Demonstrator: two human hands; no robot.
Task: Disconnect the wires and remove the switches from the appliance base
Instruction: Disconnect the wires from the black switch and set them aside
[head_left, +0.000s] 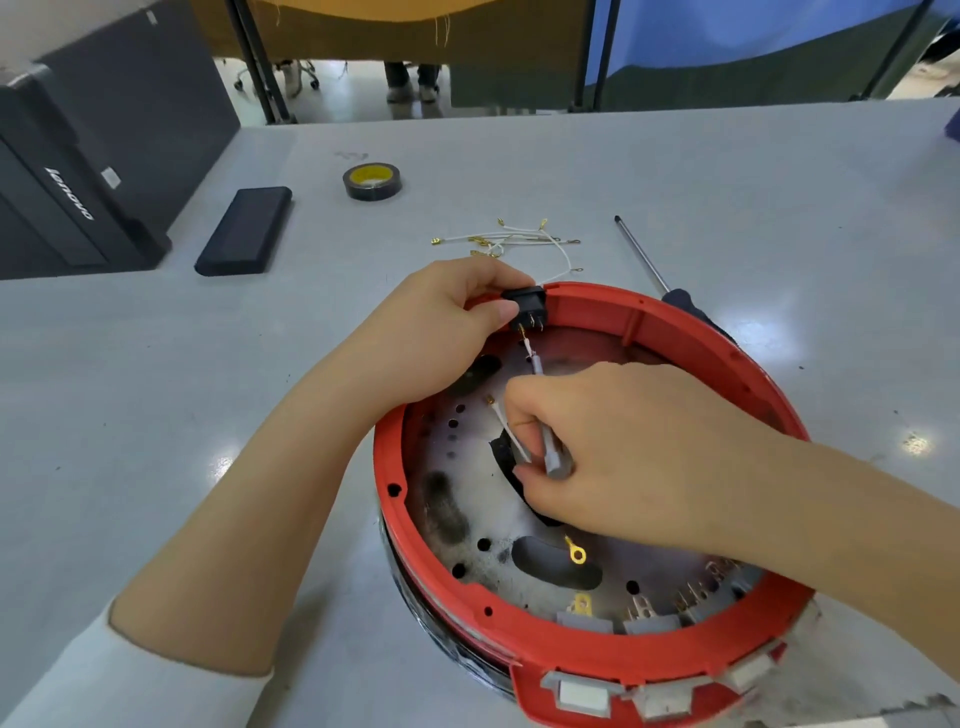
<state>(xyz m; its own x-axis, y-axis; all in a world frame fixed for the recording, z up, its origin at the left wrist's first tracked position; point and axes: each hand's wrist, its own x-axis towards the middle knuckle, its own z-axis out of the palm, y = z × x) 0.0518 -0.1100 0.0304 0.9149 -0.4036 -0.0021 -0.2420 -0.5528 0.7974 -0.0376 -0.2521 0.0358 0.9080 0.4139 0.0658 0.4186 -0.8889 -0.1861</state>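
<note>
Now, head view: round red plastic appliance base (597, 654) sits upturned on the grey tabletop (182, 415).
Left hand (447, 332): pinches the small black rocker switch (527, 306) seated in the far rim.
Right hand (613, 452): curled round a grey-sleeved white wire (535, 364) leading to the switch's terminals.
Handling: wire looks thin and limp (grip the stiff connector, not the strand); switch rigid, light.
Materials: sooty perforated metal plate (467, 519) inside; loose white wires (519, 241) with brass ends beyond.
</note>
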